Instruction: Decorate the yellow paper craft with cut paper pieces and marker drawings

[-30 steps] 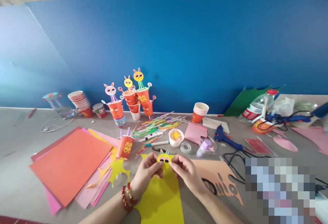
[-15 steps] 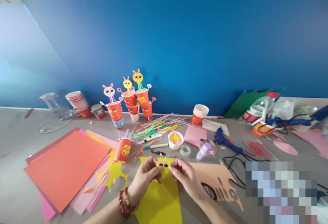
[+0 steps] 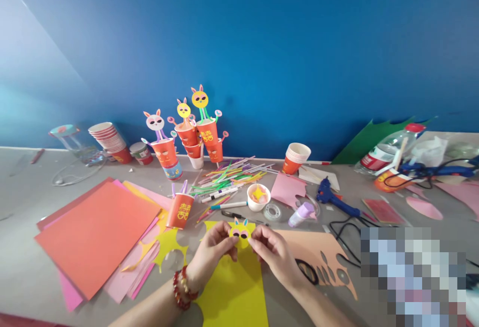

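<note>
Between my two hands is a small yellow paper bunny face (image 3: 240,238) with blue-lined ears and dark eyes on pink patches. My left hand (image 3: 214,251) pinches its left edge, and a beaded bracelet circles that wrist. The right edge is pinched by my right hand (image 3: 272,253). Beneath both hands lies a yellow paper sheet (image 3: 236,292). A red cup (image 3: 180,211) with purple straws stands left of them, and a white bowl (image 3: 258,197) of paper cutouts sits beyond. Black scissors handles (image 3: 307,271) rest on peach paper (image 3: 318,247) beside my right forearm.
Bunny-topped cups (image 3: 166,153) stand at the back left, near scattered colourful sticks (image 3: 228,177). Stacked orange sheets (image 3: 99,232) lie left. On the right are a glue stick (image 3: 301,214), a blue glue gun (image 3: 337,201) with black cable, and a plastic bottle (image 3: 392,150).
The view has tilted slightly downward, so the back wall's top edge is gone. Both hands still pinch the bunny face in nearly the same pose.
</note>
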`<state>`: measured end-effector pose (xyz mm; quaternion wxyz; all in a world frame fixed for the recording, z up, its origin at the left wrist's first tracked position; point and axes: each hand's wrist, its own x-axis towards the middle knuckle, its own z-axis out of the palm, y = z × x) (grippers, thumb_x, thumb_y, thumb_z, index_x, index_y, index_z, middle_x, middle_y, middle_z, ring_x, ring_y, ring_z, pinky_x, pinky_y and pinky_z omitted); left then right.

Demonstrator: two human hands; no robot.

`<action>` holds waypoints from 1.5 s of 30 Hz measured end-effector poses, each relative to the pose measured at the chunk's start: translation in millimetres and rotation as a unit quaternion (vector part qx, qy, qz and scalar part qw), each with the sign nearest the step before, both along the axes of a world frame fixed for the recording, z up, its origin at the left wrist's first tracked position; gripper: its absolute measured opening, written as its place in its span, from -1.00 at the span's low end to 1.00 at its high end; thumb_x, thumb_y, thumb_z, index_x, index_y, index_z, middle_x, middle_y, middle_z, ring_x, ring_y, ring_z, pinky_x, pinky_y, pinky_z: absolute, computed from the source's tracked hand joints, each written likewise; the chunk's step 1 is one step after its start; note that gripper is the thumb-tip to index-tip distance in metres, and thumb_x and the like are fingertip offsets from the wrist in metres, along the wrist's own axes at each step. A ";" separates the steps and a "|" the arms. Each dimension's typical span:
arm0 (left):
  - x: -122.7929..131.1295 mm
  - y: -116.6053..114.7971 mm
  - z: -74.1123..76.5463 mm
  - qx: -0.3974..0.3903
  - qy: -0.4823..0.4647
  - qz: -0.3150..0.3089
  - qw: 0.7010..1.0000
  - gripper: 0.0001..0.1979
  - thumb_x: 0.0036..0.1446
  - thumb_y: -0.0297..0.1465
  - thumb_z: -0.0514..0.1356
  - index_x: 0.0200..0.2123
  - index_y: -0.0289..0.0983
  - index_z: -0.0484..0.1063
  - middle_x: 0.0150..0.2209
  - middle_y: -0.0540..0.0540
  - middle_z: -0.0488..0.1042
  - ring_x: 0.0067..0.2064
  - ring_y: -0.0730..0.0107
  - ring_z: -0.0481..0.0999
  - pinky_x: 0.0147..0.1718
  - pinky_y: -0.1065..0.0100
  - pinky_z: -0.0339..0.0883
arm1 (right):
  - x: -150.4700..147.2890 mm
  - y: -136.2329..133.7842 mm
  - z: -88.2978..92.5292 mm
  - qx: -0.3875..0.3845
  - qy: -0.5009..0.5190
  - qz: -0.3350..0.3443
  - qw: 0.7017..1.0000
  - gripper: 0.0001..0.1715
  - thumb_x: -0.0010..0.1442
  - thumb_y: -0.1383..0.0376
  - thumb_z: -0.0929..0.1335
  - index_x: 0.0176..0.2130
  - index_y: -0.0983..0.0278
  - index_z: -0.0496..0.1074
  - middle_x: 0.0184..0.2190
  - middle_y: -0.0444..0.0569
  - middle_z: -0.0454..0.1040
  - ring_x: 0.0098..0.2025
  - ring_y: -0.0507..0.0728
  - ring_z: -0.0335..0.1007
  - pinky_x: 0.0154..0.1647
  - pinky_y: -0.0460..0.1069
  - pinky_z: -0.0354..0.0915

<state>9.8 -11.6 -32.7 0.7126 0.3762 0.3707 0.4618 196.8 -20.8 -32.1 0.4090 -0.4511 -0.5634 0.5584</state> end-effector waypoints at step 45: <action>-2.3 -3.1 -6.4 0.111 0.142 0.015 0.984 -0.64 0.15 -0.11 0.29 -0.36 -0.27 0.30 -0.43 0.05 0.33 -0.54 0.55 0.38 -0.53 0.47 0.31 | 3.0 0.6 5.4 0.050 -0.027 -0.002 0.998 -0.68 0.30 0.10 0.35 -0.38 0.25 0.31 -0.54 -0.21 0.22 -0.53 0.00 0.14 -0.51 -0.09 0.08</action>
